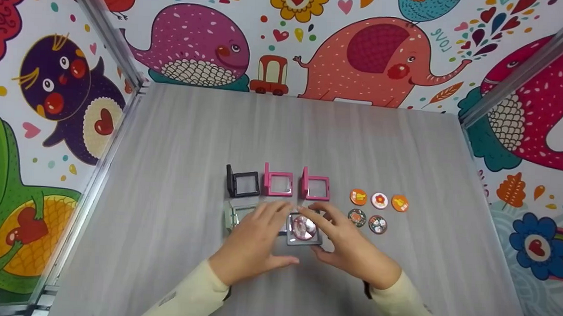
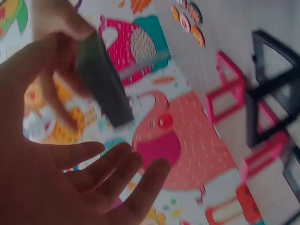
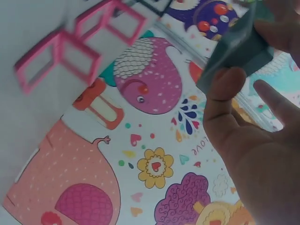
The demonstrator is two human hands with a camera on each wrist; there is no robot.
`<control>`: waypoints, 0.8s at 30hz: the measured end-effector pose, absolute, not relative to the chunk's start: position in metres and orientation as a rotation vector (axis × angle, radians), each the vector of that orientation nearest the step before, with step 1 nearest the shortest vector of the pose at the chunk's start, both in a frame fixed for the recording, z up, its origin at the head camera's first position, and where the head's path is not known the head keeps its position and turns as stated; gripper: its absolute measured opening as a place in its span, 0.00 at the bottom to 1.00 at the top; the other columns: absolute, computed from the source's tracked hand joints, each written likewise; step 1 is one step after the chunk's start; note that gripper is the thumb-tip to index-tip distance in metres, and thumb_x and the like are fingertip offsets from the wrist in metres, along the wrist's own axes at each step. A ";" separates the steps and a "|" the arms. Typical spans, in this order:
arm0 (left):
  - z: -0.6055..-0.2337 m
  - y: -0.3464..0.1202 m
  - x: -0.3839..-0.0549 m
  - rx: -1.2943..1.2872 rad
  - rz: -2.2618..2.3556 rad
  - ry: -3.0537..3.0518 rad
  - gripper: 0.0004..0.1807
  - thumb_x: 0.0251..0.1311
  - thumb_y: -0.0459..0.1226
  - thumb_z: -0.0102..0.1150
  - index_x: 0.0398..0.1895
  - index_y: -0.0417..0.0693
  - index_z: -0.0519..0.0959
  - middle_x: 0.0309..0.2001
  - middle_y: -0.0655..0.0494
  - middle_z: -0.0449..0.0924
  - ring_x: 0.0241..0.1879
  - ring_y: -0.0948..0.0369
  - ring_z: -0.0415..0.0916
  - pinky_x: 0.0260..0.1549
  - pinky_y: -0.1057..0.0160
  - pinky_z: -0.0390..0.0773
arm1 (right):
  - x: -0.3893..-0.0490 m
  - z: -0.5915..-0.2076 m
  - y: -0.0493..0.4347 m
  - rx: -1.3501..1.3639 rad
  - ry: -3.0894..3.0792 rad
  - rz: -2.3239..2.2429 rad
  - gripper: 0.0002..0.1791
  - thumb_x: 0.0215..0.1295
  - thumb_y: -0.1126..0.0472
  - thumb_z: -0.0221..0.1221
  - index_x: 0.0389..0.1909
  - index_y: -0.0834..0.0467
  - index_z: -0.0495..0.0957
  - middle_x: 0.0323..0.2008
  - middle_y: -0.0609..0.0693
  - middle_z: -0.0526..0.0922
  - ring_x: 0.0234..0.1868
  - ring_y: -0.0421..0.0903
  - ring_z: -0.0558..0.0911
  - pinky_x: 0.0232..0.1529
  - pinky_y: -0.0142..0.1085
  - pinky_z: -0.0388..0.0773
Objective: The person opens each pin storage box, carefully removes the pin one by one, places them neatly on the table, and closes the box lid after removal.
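Note:
A grey square display frame with a round pinkish badge in its middle is pinched by my right hand. That frame shows tilted, side-on, between thumb and finger in the right wrist view. My left hand hovers at its left with fingers spread and thumb apart; its fingertips are close to the frame, and contact is unclear. Under the left hand, a pale green frame stands open, partly hidden. Another dark frame by it is mostly covered.
Behind the hands stand an open black frame and two open pink frames, one at left and one at right. Several round badges, including a white one with a red flower, lie at right. Patterned walls border the grey table.

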State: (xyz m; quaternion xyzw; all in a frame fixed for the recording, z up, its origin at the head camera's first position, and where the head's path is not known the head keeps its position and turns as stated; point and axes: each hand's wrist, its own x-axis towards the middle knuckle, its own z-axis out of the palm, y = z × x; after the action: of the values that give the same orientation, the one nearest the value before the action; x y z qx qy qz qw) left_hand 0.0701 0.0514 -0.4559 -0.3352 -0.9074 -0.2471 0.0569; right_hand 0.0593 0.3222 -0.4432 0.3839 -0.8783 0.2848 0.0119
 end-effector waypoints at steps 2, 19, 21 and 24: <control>-0.456 0.064 0.063 -1.075 -0.709 -2.723 0.55 0.55 0.64 0.80 0.76 0.39 0.71 0.68 0.46 0.75 0.65 0.50 0.74 0.63 0.51 0.80 | 0.061 -0.445 0.319 1.178 -2.725 0.949 0.58 0.54 0.71 0.81 0.84 0.48 0.63 0.69 0.56 0.71 0.56 0.50 0.79 0.47 0.41 0.87; -0.449 0.089 0.050 -1.053 -0.928 -2.677 0.44 0.57 0.54 0.84 0.72 0.43 0.76 0.61 0.50 0.74 0.58 0.55 0.74 0.57 0.57 0.84 | 0.059 -0.502 0.333 0.452 -1.846 3.132 0.26 0.86 0.63 0.45 0.80 0.53 0.63 0.72 0.59 0.73 0.67 0.57 0.79 0.63 0.55 0.82; -0.450 0.091 0.049 -1.059 -0.921 -2.690 0.44 0.56 0.53 0.83 0.71 0.44 0.76 0.60 0.51 0.74 0.57 0.56 0.73 0.56 0.58 0.84 | 0.060 -0.506 0.329 0.452 -1.598 3.299 0.26 0.85 0.65 0.42 0.78 0.50 0.65 0.71 0.59 0.74 0.66 0.57 0.80 0.62 0.53 0.83; -0.450 0.093 0.048 -1.061 -0.940 -2.687 0.43 0.54 0.52 0.83 0.70 0.45 0.77 0.60 0.53 0.75 0.58 0.56 0.73 0.57 0.58 0.83 | 0.062 -0.511 0.324 0.518 -1.213 3.464 0.27 0.84 0.67 0.39 0.78 0.50 0.66 0.70 0.59 0.75 0.64 0.55 0.81 0.59 0.48 0.84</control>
State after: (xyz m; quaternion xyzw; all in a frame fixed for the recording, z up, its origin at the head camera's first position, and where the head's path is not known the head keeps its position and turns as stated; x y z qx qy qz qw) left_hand 0.0481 0.0930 -0.4498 -0.3488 -0.8833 -0.3091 0.0515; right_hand 0.0623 0.3235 -0.5114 0.1341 -0.3144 0.8975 -0.2789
